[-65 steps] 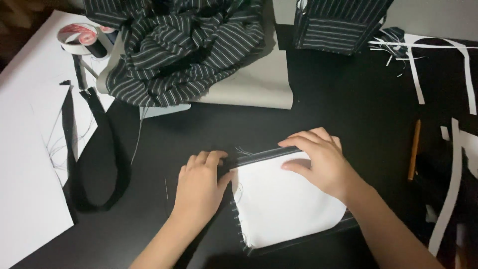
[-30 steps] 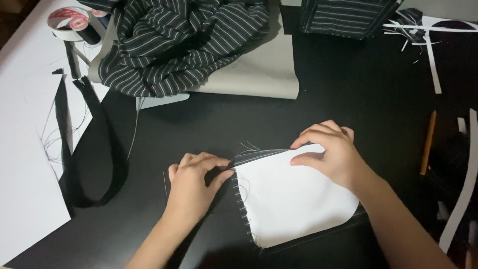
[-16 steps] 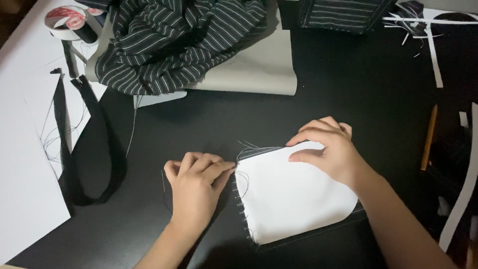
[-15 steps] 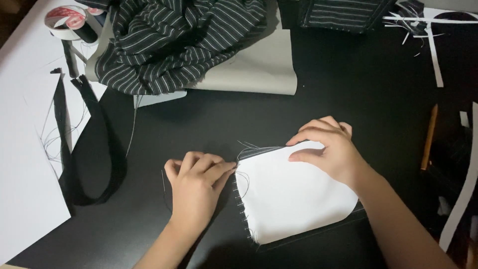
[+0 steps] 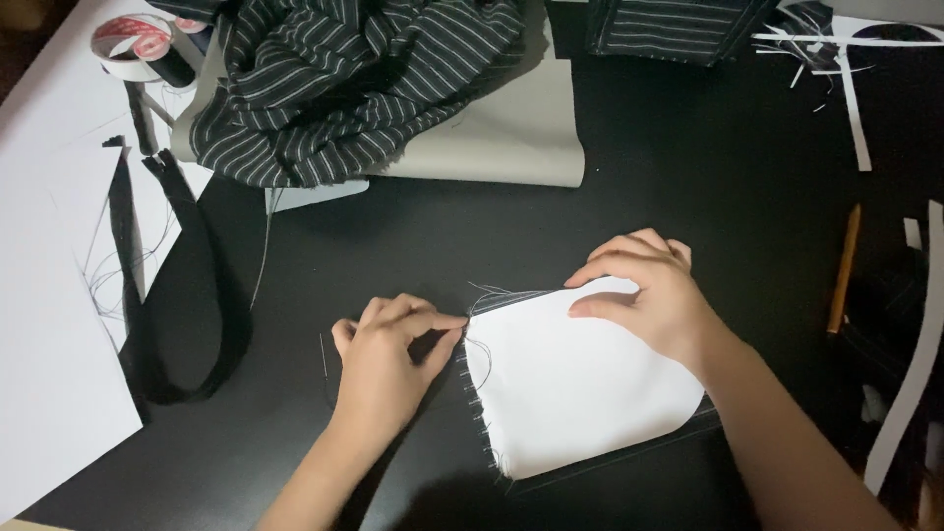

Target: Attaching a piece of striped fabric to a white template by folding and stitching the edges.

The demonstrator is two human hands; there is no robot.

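A white fabric piece (image 5: 580, 393) with a rounded lower corner lies on a dark striped layer on the black table (image 5: 688, 197). Loose threads fray along its left edge. My left hand (image 5: 388, 369) rests beside that edge, thumb and forefinger pinched at the piece's upper left corner. My right hand (image 5: 654, 295) presses flat on the upper right part of the white piece, fingers pointing left. A thin needle or pin (image 5: 323, 356) lies on the table just left of my left hand.
Crumpled black pinstriped cloth (image 5: 344, 79) lies on a grey sheet (image 5: 511, 147) at the back. A black zipper strip (image 5: 172, 295) loops at left beside white paper (image 5: 49, 295). A tape roll (image 5: 133, 44) sits far left. A brown pencil (image 5: 844, 270) and white strips (image 5: 914, 374) lie right.
The view has drifted slightly. My left hand's fingers have curled and closed onto the corner of the white piece; my right hand stays pressed on it.
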